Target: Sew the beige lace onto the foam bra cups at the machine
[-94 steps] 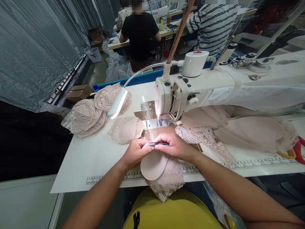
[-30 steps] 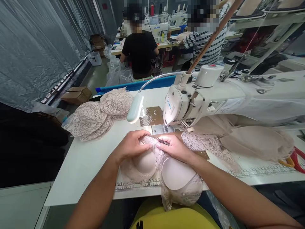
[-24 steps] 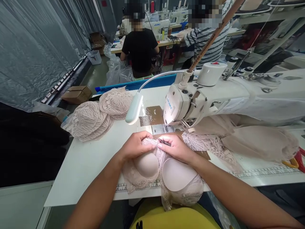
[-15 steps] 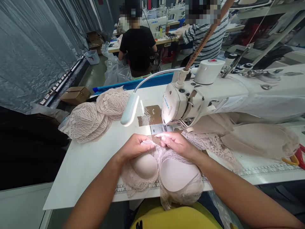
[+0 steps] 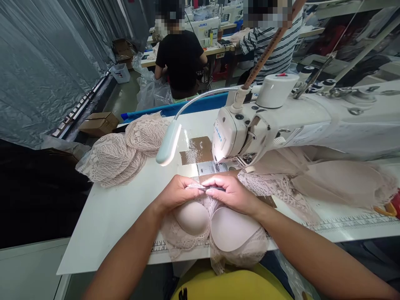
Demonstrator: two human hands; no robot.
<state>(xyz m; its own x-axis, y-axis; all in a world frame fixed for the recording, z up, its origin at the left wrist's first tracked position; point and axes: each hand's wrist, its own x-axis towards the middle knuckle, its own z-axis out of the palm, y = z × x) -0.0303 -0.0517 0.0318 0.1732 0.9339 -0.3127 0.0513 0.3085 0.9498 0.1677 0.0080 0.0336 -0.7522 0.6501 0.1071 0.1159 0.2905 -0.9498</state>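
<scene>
Two beige padded cups edged with lace [image 5: 233,228] lie side by side at the table's near edge, inner sides up. My left hand [image 5: 175,193] pinches the lace where the two cups meet. My right hand [image 5: 231,191] is closed on the same spot from the right and also holds a thin dark tool [image 5: 208,188] between its fingers. Both hands sit just in front of the needle plate [image 5: 208,168] of the white sewing machine [image 5: 281,121].
A stack of lace cups [image 5: 121,150] lies at the table's left. More beige cups and lace [image 5: 328,183] pile under the machine arm at the right. A gooseneck lamp [image 5: 168,143] hangs above the plate. A printed ruler [image 5: 346,223] runs along the front edge. Two people sit at tables beyond.
A second cup has been brought beside the first since the earliest frame. Over the last second my hands stay pinched at the join between the cups, shifting only slightly.
</scene>
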